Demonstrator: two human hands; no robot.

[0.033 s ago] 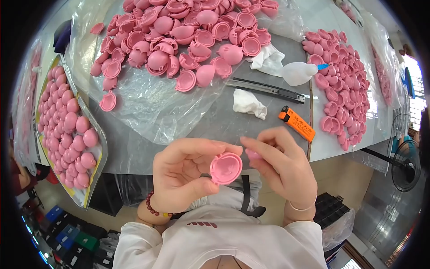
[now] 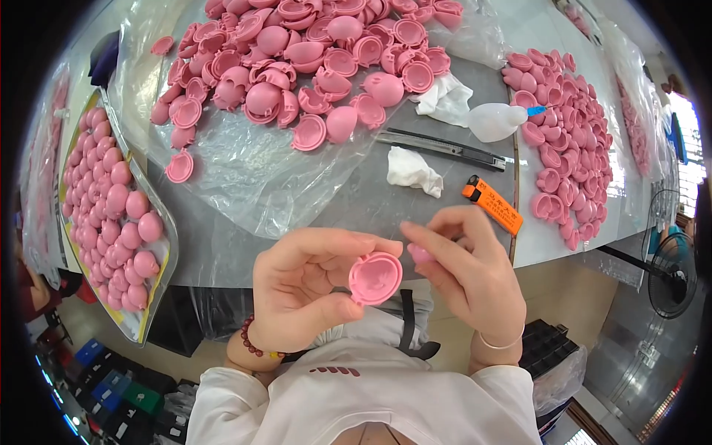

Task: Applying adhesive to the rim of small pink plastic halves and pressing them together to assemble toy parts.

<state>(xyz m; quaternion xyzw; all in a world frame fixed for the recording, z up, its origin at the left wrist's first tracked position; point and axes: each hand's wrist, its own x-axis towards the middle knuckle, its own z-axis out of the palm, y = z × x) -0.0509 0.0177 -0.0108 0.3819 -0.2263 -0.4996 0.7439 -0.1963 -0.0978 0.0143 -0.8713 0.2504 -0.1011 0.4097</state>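
the left hand point(image 2: 308, 293) is pinching a pink half-shell point(image 2: 375, 277) by its rim, close to the chest and below the table edge point(image 2: 222, 259), while the right hand point(image 2: 475, 274) is nipping a small pink piece point(image 2: 420, 254) between thumb and fingers just beside it; this is looking like the fitting step, and the next move is probably calling for lining the piece up with the rim. the shell's hollow is facing up toward the camera; being round, it is showing no clear long axis
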